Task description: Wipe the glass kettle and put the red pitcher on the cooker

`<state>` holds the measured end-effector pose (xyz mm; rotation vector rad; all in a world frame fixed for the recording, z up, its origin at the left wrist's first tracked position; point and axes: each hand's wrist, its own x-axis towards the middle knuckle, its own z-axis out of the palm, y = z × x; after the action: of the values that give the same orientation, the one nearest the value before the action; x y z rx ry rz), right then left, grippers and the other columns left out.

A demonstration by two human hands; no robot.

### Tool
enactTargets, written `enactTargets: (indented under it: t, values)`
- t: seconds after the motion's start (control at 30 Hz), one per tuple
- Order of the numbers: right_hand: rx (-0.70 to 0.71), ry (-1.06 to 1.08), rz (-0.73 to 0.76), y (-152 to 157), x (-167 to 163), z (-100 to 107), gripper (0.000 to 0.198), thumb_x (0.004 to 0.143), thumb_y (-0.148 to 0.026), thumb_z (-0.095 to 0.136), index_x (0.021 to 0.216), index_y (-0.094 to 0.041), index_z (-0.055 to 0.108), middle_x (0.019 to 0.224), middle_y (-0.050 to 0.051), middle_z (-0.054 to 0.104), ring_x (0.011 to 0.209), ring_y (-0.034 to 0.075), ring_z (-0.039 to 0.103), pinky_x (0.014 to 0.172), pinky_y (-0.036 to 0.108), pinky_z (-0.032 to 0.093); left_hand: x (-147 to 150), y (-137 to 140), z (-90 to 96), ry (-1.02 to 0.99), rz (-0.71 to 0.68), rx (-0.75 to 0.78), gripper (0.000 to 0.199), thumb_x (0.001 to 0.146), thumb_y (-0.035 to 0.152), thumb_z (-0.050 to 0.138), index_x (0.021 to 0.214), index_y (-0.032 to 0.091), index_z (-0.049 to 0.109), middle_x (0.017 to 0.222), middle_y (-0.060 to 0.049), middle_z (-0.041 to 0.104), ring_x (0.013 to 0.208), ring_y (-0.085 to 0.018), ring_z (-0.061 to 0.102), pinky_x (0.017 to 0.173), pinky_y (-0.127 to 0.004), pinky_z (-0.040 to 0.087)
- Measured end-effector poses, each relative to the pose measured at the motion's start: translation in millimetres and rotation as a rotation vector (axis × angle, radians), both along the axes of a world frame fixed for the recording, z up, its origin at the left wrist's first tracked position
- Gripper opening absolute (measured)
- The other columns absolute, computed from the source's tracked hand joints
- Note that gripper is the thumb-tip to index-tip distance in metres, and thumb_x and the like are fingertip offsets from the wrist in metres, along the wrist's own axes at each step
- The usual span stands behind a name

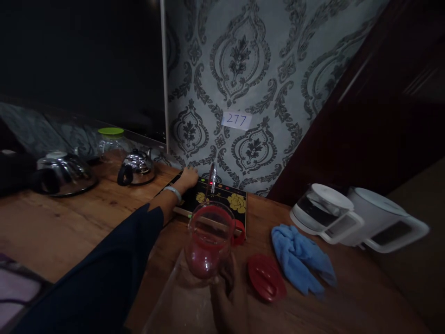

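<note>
Honestly, the risk I see is in that glass jug (pixel 209 241) with the red rim and handle: it is held up off the worktop (pixel 86 218) in one hand, and the person's attention is split with the other arm stretched far away. It looks to hold some red liquid low down, though the dim light makes that hard to be sure of. If the grip slackens or the jug tips while the person leans, it could spill over the black tray with yellow flowers (pixel 225 200) behind it, or knock the thin metal rod (pixel 211 182) standing near its rim.

The right hand (pixel 229 297) is curled around the lower part of the jug from below, fingers (pixel 224 278) wrapped close on the glass, thumb side hidden. The left hand (pixel 188 177) reaches forward to the far left corner of the tray by the patterned wall, fingers bent down and resting on its edge; whether they actually pinch it I cannot tell.

Just right of the jug a red lid (pixel 266 277) lies on the worktop, beside a crumpled blue cloth (pixel 301 260).
</note>
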<state>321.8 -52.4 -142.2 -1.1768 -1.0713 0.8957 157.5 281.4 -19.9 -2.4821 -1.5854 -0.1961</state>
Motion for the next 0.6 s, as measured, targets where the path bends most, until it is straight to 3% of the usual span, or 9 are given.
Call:
enactTargets:
  t: [0.13, 0.27, 0.33, 0.47, 0.6]
  values:
    - [0.001, 0.016, 0.0, -0.1, -0.5, 2.6, 0.072, 0.083, -0.032, 0.064, 0.149, -0.023, 0.036, 0.136, 0.014, 0.059, 0.117, 0.028, 0.063, 0.094, 0.042, 0.054, 1.9, -2.6, 0.7, 0.022, -0.02, 0.008, 0.026, 0.087, 0.01, 0.049, 0.097, 0.006, 0.073, 0.109, -0.02, 0.067, 0.11, -0.033, 0.055, 0.093, -0.045, 0.037]
    - [-0.015, 0.021, 0.048, -0.9, -0.6, 10.0, 0.069, 0.086, -0.029, 0.06, 0.15, -0.023, 0.035, 0.139, 0.013, 0.057, 0.12, 0.026, 0.06, 0.097, 0.041, 0.053, 0.9, -10.3, 5.5, 0.001, 0.009, 0.02, 0.026, 0.082, 0.006, 0.049, 0.093, 0.006, 0.073, 0.109, -0.022, 0.067, 0.11, -0.036, 0.055, 0.089, -0.047, 0.04]
    - [-0.02, 0.023, 0.054, -1.4, -1.1, 12.8, 0.068, 0.086, -0.025, 0.058, 0.15, -0.023, 0.033, 0.14, 0.013, 0.056, 0.12, 0.025, 0.06, 0.098, 0.041, 0.052, -1.2, -17.6, 9.4, -0.031, 0.035, 0.05, 0.031, 0.082, 0.006, 0.048, 0.102, 0.005, 0.072, 0.113, -0.024, 0.064, 0.112, -0.037, 0.053, 0.088, -0.046, 0.041]
    - [-0.027, 0.032, 0.036, -1.5, -2.2, 11.7, 0.071, 0.083, -0.021, 0.058, 0.149, -0.024, 0.034, 0.14, 0.011, 0.056, 0.12, 0.024, 0.06, 0.098, 0.04, 0.052, -9.4, -43.2, 14.9, -0.118, 0.081, 0.136, 0.046, 0.086, 0.011, 0.043, 0.127, 0.009, 0.061, 0.117, -0.021, 0.06, 0.112, -0.034, 0.052, 0.088, -0.043, 0.043]
    - [-0.016, 0.046, 0.022, 0.4, -2.8, 6.9, 0.072, 0.082, -0.023, 0.058, 0.149, -0.022, 0.033, 0.14, 0.013, 0.055, 0.118, 0.025, 0.062, 0.096, 0.041, 0.054, -26.7, -85.8, 4.5, -0.352, 0.027, 0.167, 0.045, 0.084, 0.013, 0.042, 0.123, 0.011, 0.065, 0.106, -0.015, 0.064, 0.104, -0.028, 0.056, 0.091, -0.039, 0.045]
